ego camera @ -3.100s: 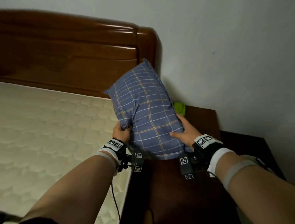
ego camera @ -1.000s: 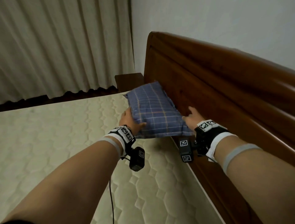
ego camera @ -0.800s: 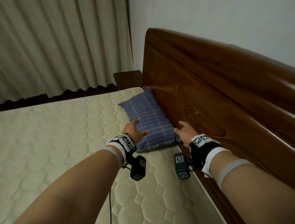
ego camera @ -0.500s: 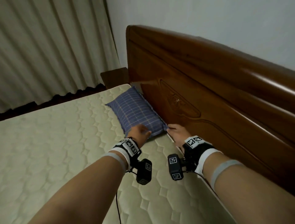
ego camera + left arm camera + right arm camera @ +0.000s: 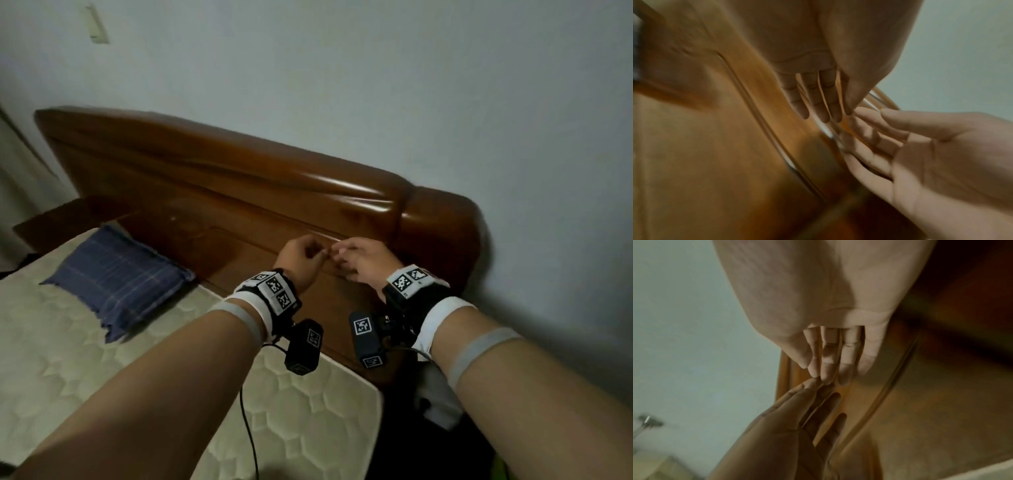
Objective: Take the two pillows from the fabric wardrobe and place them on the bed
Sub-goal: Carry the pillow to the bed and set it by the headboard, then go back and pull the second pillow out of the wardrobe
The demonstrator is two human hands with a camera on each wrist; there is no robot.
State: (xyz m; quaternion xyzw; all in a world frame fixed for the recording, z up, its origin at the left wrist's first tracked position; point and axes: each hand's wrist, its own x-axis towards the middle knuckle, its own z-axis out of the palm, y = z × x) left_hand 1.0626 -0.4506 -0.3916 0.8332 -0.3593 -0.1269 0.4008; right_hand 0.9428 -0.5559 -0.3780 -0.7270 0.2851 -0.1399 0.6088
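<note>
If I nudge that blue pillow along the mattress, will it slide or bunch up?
The pillow looks soft and slumped, so it would probably dent and bunch before sliding. The quilted mattress likely adds drag. It seems light for its size.

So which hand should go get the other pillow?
Probably either. The left hand and right hand are both open, empty and level. One pillow lies on the bed.

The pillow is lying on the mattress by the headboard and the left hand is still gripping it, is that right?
Not quite. The pillow does lie on the mattress by the headboard, but the left hand grips nothing: the head view shows it apart from the pillow, and the left wrist view shows its fingers straight.
</note>
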